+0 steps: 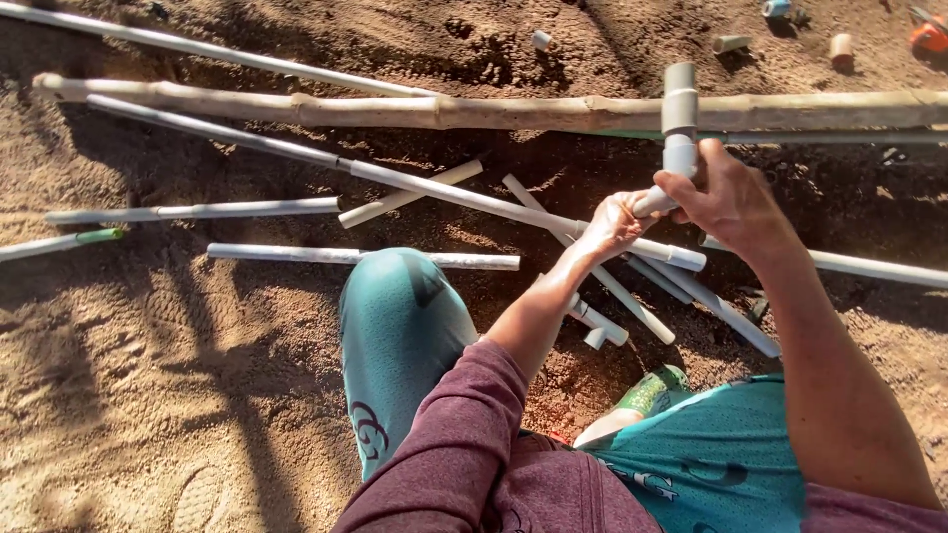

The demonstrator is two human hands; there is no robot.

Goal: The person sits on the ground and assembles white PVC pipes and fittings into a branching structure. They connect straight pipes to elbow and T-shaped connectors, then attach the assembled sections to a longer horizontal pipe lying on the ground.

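Observation:
My right hand [729,197] grips a grey plastic tee fitting [679,114] held upright above the sand. My left hand [614,222] is closed on a short white pipe stub [656,202] that enters the side of the fitting. Both hands meet over a scatter of white pipe pieces [632,306] lying on the ground. My knees in teal trousers [400,336] are below the hands, and a maroon sleeve covers my left arm.
A long bamboo pole [444,111] crosses the top, with long white pipes [296,153] beside it. Shorter pipes [360,257] lie on the sand at left. Small fittings [839,47] lie at the top right. A green shoe [652,393] shows near my leg.

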